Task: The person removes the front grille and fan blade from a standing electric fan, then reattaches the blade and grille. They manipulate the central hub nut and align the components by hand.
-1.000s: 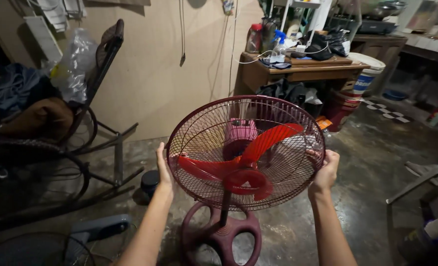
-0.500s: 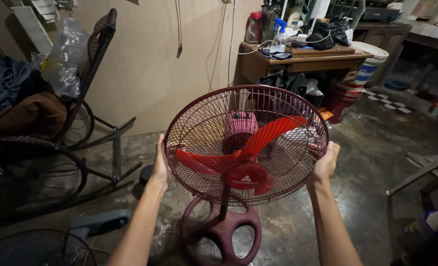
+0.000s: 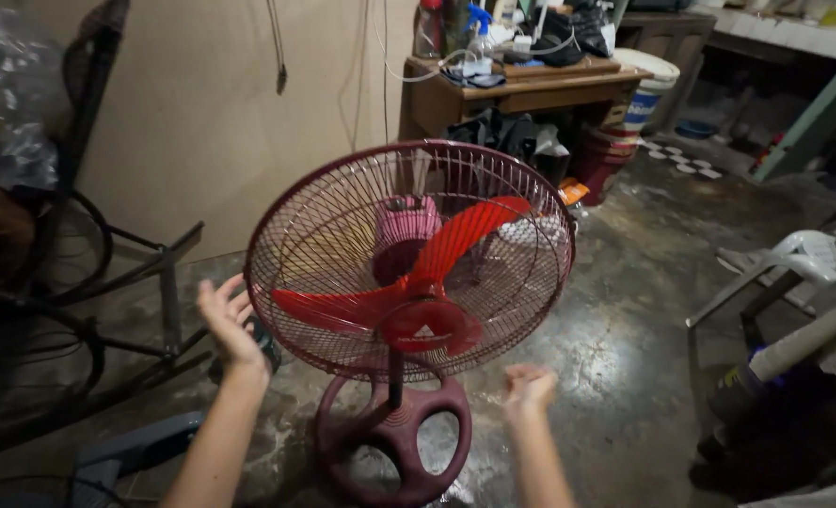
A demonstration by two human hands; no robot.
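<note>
Red fan (image 3: 408, 263) stands between both seemingly empty hands.

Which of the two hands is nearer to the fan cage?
The left hand, open with spread fingers beside the cage's left rim. The right hand is lower, below the cage.

A dark red standing fan with a round wire cage (image 3: 342, 235) and bright red blades (image 3: 418, 282) stands on a wet grey concrete floor (image 3: 625, 357). The left hand (image 3: 228, 325) is open just beside the cage, not touching. The right hand (image 3: 529, 386) is blurry, low near the round base (image 3: 394, 442).
</note>
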